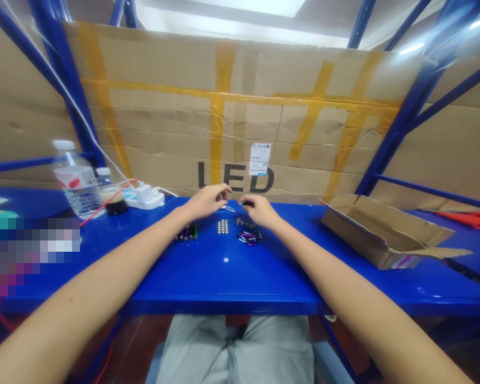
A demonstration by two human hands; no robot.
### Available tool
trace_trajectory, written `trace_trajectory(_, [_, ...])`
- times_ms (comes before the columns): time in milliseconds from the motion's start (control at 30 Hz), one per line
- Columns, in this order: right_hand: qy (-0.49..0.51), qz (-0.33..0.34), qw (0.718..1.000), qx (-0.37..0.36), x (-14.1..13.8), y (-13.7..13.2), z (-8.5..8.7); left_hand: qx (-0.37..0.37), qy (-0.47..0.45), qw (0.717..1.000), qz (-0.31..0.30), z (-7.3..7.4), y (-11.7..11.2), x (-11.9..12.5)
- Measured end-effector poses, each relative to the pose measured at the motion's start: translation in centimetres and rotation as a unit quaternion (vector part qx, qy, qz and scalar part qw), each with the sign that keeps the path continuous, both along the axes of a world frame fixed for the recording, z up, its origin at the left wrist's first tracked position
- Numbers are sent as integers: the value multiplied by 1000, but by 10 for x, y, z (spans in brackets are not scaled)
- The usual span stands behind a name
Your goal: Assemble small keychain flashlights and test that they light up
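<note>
Head view: both hands at far middle of surface [224,282]. Right hand [260,210] grip narrow, pinching small dark part [242,202]. Left hand [208,200] fingers curled at metal clip [229,208]; we cannot tell whether held. We judge: keep pinch low over surface, so dropped part stays close. Silver studs [223,226], coloured carabiners [248,237], dark cylinders [186,233] just nearside of hands: we keep wrists lifted. Open room toward front edge; cardboard box [384,234] right, bottle [77,181] left, well apart.

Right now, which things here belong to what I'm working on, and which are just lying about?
In hand: left hand, right hand, small piece, silver pieces, coloured clips, row of cylinders.
Lying about: water bottle, drink bottle, power strip, cardboard box.
</note>
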State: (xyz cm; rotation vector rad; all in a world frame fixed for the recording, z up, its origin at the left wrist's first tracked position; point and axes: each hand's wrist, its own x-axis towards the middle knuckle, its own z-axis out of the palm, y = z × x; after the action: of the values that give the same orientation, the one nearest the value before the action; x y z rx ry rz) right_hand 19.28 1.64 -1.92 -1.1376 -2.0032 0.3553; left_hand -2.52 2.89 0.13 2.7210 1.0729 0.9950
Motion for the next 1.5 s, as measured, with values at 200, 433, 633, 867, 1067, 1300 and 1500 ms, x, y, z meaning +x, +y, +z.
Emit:
trace_trajectory(200, [81, 75, 994, -18, -2, 3, 0, 162, 17, 985, -49, 4, -23, 24])
trace_trajectory(433, [119, 122, 985, -29, -4, 2, -1, 210, 53, 975, -45, 3, -28, 28])
trace_trajectory(633, [109, 92, 990, -2, -3, 4, -2, 239, 62, 968, -39, 3, -27, 28])
trace_trajectory(867, [90, 59, 992, 69, -1, 1, 0, 274, 81, 958, -30, 6, -28, 28])
trace_trajectory(1067, [94, 42, 988, 113, 0, 0, 1, 281, 72, 957, -16, 5, -28, 28])
trace_trajectory(1300, [92, 46, 988, 119, 1, 0, 2, 275, 67, 959, -16, 4, -28, 28])
trace_trajectory(1500, [101, 53, 986, 120, 1, -1, 3, 274, 58, 960, -22, 3, -28, 29])
